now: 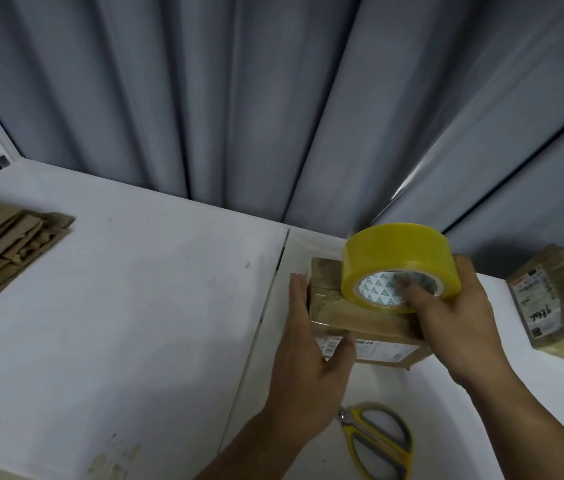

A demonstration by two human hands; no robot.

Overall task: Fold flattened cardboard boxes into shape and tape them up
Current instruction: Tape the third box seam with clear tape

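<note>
- Small cardboard box [360,318] sat on the white table [135,306], dead ahead of the person and slightly right of the table seam, already folded into shape, with a printed label on its near face.
- Left hand [311,344] lay flat against the box's left side, fingers straight and pointing away, thumb across the near face by the label. It was bracing the box, not curled round it.
- Right hand [453,317] gripped the yellow tape roll [391,258], fingers hooked into the core and thumb over the outer rim. The roll stood on edge on the box top, toward its right end.
- The two hands were apart, one at each side of the box. Both touched or nearly touched it, and the right was the working hand.
- Key relation: the roll was at the right end and the bracing hand at the left, so any tape pull would likely run right to left, toward the left hand.
- The box's long axis seemed to run left-right along the near edge, though wide-angle distortion made this uncertain.
- The free tape end was not visible, so I couldn't tell whether it was stuck down.
- Yellow-handled scissors [377,441] lay near the person, below the box and between the forearms, nearer the left hand.
- A stack of flattened cardboard [3,247] lay far left, and a taped box [557,306] far right.
</note>
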